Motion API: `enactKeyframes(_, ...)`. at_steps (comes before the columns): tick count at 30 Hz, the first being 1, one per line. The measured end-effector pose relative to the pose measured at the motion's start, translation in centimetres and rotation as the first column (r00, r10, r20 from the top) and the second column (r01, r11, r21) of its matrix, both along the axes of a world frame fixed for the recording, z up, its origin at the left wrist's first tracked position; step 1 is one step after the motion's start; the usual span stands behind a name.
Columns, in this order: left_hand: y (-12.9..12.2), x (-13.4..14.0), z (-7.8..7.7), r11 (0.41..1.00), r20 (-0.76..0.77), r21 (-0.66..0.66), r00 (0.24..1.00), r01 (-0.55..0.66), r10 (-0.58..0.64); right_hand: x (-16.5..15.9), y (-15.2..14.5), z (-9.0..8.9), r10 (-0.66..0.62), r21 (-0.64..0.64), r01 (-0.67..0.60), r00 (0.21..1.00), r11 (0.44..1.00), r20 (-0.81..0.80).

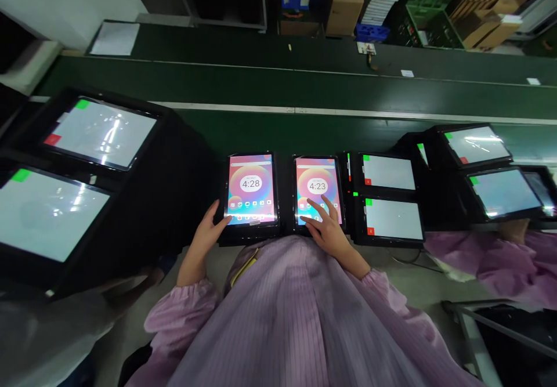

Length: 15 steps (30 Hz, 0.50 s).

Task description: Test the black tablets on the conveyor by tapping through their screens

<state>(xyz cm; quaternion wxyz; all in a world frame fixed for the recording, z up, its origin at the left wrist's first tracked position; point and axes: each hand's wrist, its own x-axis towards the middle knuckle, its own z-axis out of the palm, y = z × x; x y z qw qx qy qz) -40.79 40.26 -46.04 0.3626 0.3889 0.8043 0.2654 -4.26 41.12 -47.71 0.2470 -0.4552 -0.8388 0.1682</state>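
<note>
Two tablets lie side by side on black supports in front of me, each with a colourful home screen lit. The left tablet (251, 192) shows 4:28; the right tablet (317, 172) shows 4:23. My left hand (203, 237) is at the lower left corner of the left tablet, thumb over the screen's edge and index finger apart along the side. Its other fingers are hidden. Over the lower part of the right tablet's screen, my right hand (329, 233) has its fingers spread. Whether its fingertips touch the glass I cannot tell.
Tablets with white screens stand close on the right (389, 172) and on a black stand at the left (104, 131). A green conveyor (243, 85) runs beyond. Crates and a cardboard box (346, 7) sit behind it. A co-worker's pink sleeve (483, 259) is at right.
</note>
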Motion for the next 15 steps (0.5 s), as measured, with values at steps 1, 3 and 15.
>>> enactKeyframes(1, 0.1, -0.1, 0.0, 1.0, -0.007, -0.004, 1.0, 0.007, -0.007, 0.0, 0.0, 0.0, -0.012, 0.005, 0.012, 1.0, 1.0, -0.02)
enactKeyframes(3, 0.2, -0.3, 0.0, 1.0, -0.022, -0.007, 1.0, 0.013, -0.014, 0.1, -0.1, 0.1, -0.041, 0.013, 0.042, 0.997, 0.999, -0.07)
enactKeyframes(15, -0.4, -1.3, -0.6, 0.999, 0.001, 0.009, 0.999, 0.051, -0.051, 0.7, -0.2, 0.4, -0.142, 0.086, 0.162, 0.968, 0.983, -0.207)
